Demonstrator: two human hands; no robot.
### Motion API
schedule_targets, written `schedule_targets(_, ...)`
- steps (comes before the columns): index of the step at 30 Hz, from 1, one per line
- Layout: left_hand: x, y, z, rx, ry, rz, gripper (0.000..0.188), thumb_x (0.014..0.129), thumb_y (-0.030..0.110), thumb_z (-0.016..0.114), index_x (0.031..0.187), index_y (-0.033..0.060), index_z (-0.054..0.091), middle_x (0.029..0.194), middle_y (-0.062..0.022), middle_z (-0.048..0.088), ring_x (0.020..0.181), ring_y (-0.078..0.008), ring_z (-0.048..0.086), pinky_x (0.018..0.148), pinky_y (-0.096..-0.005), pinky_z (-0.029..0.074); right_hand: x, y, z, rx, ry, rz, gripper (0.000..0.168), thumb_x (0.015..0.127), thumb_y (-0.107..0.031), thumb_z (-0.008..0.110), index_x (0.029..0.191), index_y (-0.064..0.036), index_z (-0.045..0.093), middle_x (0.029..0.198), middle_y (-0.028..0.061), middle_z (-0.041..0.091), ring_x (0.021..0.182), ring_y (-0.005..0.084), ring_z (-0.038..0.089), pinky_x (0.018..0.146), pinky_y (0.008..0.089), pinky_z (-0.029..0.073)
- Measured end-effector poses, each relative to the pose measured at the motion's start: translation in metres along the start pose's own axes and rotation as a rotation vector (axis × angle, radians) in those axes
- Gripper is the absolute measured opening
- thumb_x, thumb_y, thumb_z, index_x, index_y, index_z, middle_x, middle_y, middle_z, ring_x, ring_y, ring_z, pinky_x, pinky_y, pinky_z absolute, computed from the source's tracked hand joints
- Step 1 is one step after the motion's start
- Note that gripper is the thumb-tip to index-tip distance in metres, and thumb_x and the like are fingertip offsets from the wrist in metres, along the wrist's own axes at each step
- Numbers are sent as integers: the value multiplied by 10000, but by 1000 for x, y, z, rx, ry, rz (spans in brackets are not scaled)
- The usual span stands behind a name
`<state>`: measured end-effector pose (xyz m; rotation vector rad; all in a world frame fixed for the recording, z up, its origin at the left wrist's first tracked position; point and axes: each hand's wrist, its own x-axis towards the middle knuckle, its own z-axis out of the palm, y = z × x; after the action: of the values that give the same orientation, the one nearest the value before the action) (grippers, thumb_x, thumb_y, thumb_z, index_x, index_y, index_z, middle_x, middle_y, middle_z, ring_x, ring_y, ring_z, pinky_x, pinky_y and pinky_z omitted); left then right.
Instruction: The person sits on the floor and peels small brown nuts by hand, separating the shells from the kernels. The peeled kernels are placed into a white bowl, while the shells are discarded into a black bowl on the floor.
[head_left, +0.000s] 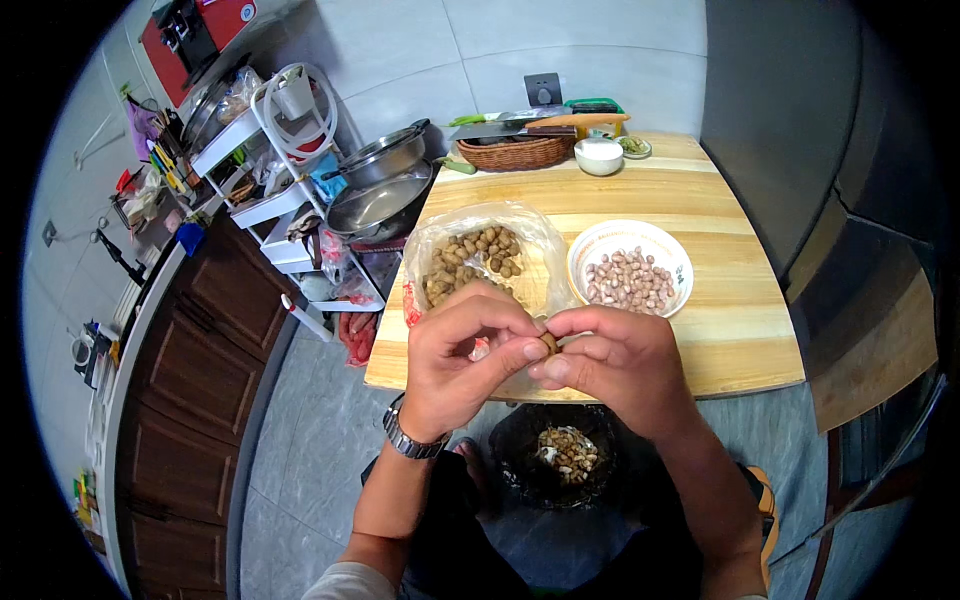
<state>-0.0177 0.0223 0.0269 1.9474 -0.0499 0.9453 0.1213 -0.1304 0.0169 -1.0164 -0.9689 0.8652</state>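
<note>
Between my two hands is a brown peanut in its shell (550, 343), pinched by the fingertips over the table's front edge. My left hand (465, 352), with a metal watch (411, 431) at the wrist, grips it from the left with thumb and forefinger. From the right, my right hand (622, 367) grips the same pod. Just beyond the hands lies an open clear plastic bag (536, 232) with many unshelled peanuts (454, 262). To its right stands a white bowl (679, 300) bearing writing, with pinkish shelled peanut kernels (630, 277) inside.
Below the table edge is a black-lined bin (517, 472) with empty shells (570, 454). At the back of the wooden table (735, 337) are a wicker basket (510, 154) with a knife (517, 133) across it, a small white bowl (598, 159) and a small dish (636, 147). Pans (382, 202) stand left.
</note>
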Motion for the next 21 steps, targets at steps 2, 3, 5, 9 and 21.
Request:
schedule_targets(2, 0, 1, 1, 46, 1, 19, 103, 831, 14, 786, 930, 14, 755, 907, -72, 681, 815, -146, 624, 715, -269, 482, 0, -4, -1, 51, -25, 40, 290, 907, 61, 695, 1183, 109, 620, 1045, 156, 721, 978, 168, 715, 833, 264, 601)
schedule_targets(3, 0, 1, 1, 72, -7, 40, 108, 826, 12, 787, 930, 14, 757, 902, -73, 682, 812, -148, 625, 711, -271, 483, 0, -6, -1, 69, -24, 53, 280, 915, 55, 688, 1180, 112, 619, 1044, 159, 719, 976, 177, 718, 835, 271, 608)
schedule_targets(5, 1, 2, 3, 101, -17, 62, 127, 819, 8, 789, 942, 13, 760, 907, -78, 684, 819, -155, 634, 718, -277, 492, -1, -8, -2, 105, -22, 78, 262, 929, 45, 675, 1174, 118, 616, 1044, 165, 716, 972, 194, 724, 837, 285, 622)
schedule_targets(9, 1, 8, 4, 98, -31, 72, 192, 800, 15, 807, 987, 10, 764, 959, -98, 689, 868, -179, 663, 771, -296, 519, -1, -4, -3, 144, -7, 47, 248, 943, 36, 656, 1172, 121, 614, 1043, 173, 718, 949, 203, 732, 833, 296, 631)
schedule_targets(21, -5, 4, 4, 115, -127, 92, 343, 734, 43, 877, 1055, 6, 763, 1030, -112, 700, 924, -204, 684, 819, -317, 538, -5, 0, 2, 46, 22, -6, 193, 948, 24, 631, 1104, 125, 680, 929, 111, 744, 868, 112, 706, 761, 228, 594)
